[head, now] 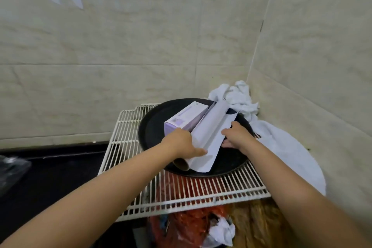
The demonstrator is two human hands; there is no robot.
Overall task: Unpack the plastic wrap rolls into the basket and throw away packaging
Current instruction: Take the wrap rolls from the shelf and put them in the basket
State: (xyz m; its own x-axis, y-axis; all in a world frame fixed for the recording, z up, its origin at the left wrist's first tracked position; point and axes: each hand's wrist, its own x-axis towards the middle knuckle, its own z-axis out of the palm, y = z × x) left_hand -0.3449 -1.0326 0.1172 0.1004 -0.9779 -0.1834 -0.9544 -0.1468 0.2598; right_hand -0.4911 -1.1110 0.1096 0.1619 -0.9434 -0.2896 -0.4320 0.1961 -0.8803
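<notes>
A long white box (211, 133) lies opened on a round black tray (153, 127), its flaps spread. The brown cardboard core of a plastic wrap roll (181, 164) sticks out of its near end. My left hand (184, 145) grips the box's left side, fingers laid over the flap. My right hand (235, 135) holds the right flap's edge. A second, closed purple-and-white box (185, 118) lies beside it on the tray, further back left. No basket is in view.
The tray rests on a white wire rack (201, 193) in a tiled corner. A crumpled white cloth (239, 96) lies behind and to the right. A red plastic bag with rubbish (191, 221) sits under the rack. A dark countertop (50, 173) extends left.
</notes>
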